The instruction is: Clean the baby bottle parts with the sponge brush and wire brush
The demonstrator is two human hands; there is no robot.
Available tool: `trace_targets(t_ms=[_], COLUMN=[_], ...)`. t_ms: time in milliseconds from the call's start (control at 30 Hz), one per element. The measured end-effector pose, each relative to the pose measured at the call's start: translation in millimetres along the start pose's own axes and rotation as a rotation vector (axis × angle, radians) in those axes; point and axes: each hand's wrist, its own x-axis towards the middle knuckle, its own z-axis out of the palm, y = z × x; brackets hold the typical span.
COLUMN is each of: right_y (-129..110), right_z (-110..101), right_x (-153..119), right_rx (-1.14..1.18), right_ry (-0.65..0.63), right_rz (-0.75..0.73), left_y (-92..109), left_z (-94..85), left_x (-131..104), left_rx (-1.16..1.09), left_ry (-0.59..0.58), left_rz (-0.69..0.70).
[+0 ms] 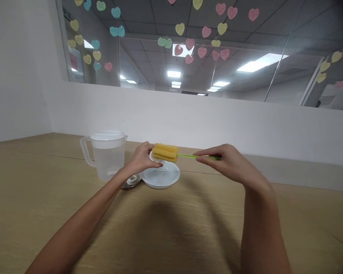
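Porous yellow sponge [165,152] on a glossy green plastic stick [193,156]; translucent plastic jug [106,156]; smooth white dish [161,178]; matt wood-grain table [171,228].

The sponge brush [171,153] has a yellow foam head and a thin green stick. It lies flat in the air, foam end to the left, above a white plate [161,177].

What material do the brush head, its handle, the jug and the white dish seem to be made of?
Brush head: yellow sponge foam, matte, soft-looking with cut slits. Handle, pinched by the right hand: thin green rod, probably plastic. Jug: translucent frosted plastic with a white lid. Dish: smooth glossy white, plastic or ceramic; the picture cannot settle which.
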Motion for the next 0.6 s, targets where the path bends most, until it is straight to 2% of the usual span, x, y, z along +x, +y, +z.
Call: trace_targets(t_ms=[100, 200, 467, 600], right_y=[-1, -8, -31, -28], right_z=[13, 22, 53, 70], right_x=[9, 11, 17, 28], right_rx=[-0.034, -0.123, -0.499, -0.595], right_ry=[-0.011, 0.0, -0.002, -0.001], right_rz=[0.043, 0.07, 0.008, -0.076], left_y=[-2, -3, 12, 21], left_z=[2.3, 4.8, 16.3, 21.7], left_x=[0, -3, -11, -14], left_rx=[0.08, 0.165, 0.544, 0.524], left_ry=[0.154, 0.209, 0.22, 0.21], left_rz=[0.057, 0.073, 0.145, 0.192])
